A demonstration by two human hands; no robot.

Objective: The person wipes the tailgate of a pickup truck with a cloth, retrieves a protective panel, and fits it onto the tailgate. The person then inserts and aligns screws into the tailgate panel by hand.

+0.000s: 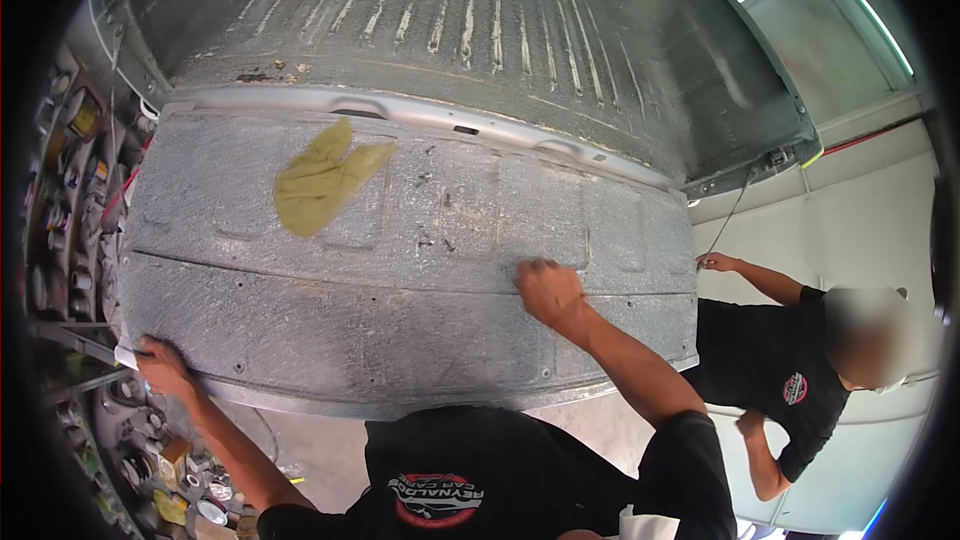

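Observation:
A scuffed grey truck tailgate (300,330) lies lowered flat in front of me, its panel covered in fine scratches. My left hand (165,368) is closed around its near left corner, with a bit of something white beside the fingers. Over the panel's right half, my right hand (550,292) rests on the surface with its fingers curled under. Whatever may be in those fingers is hidden. Farther back on the tailgate lies a creased yellow-green sheet (330,180); whether it is cloth or abrasive paper I cannot tell.
Beyond the tailgate is the ribbed, worn truck bed (450,20). A co-worker in a black shirt (775,370) stands at the right, one hand near the tailgate's support cable (730,215). Shelves with cans and bottles (75,210) line the left, with more containers (170,465) below.

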